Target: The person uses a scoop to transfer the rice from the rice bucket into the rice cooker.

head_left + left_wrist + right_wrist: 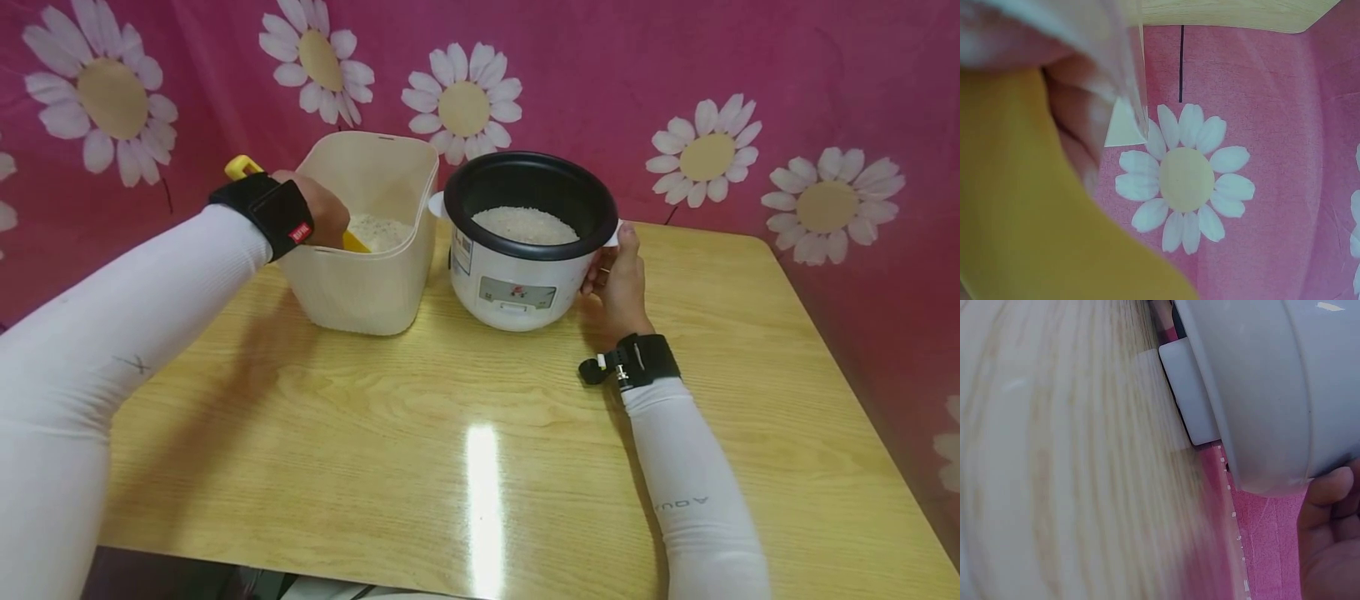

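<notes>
My left hand (pixel 318 210) reaches over the near left rim of a cream rice bin (pixel 356 292) and grips a yellow scoop (pixel 356 242). The scoop's yellow handle end sticks up behind the wrist, while its lower part is hidden inside the bin. Loose rice (pixel 381 232) shows within. In the left wrist view the yellow scoop (pixel 1035 206) fills the left side. To the right stands a white rice cooker (pixel 517 292), lidless, with white rice (pixel 525 225) in its dark pot. My right hand (pixel 624 279) holds the cooker by its right side handle, fingers curled beneath it.
Both containers stand side by side on a light wooden table (pixel 375 417), close to its back edge. A pink cloth (pixel 585 75) with white daisies hangs right behind them. The table's near edge crosses the bottom of the head view.
</notes>
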Motion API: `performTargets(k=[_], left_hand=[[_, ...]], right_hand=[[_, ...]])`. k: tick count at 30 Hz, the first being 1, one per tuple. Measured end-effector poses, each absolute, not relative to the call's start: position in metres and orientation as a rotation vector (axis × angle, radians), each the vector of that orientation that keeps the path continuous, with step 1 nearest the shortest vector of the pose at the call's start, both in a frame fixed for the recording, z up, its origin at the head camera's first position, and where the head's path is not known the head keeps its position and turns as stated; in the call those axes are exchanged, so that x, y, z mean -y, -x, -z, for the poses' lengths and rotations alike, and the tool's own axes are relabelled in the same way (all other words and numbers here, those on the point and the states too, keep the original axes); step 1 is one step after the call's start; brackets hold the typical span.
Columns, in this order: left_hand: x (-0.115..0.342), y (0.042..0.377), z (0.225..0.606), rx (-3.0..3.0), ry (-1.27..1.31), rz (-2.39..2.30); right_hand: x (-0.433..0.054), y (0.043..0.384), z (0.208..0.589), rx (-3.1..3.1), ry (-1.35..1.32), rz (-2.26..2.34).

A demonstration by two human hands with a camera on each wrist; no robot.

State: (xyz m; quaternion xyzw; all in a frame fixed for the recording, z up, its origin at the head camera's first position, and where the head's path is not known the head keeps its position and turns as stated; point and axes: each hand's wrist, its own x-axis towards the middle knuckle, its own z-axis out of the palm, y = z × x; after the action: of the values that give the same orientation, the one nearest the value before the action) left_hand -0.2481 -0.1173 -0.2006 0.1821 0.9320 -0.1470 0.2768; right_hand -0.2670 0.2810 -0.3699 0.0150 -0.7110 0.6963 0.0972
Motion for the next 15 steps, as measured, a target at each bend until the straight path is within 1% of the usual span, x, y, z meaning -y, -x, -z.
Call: performTargets(k=[7, 15], left_hand=[[0.1172, 0.2492, 0.2008, -2.482, -0.547, 0.487], [0.1164, 0.2506, 0.2016, -2.494, -0.548, 0.475]], right_hand=[[-0.281, 0.2666, 0.3691, 2.122, -0.054, -2.058], [-0.2822, 0.2657, 0.3679, 2.129, -0.03, -2.06]])
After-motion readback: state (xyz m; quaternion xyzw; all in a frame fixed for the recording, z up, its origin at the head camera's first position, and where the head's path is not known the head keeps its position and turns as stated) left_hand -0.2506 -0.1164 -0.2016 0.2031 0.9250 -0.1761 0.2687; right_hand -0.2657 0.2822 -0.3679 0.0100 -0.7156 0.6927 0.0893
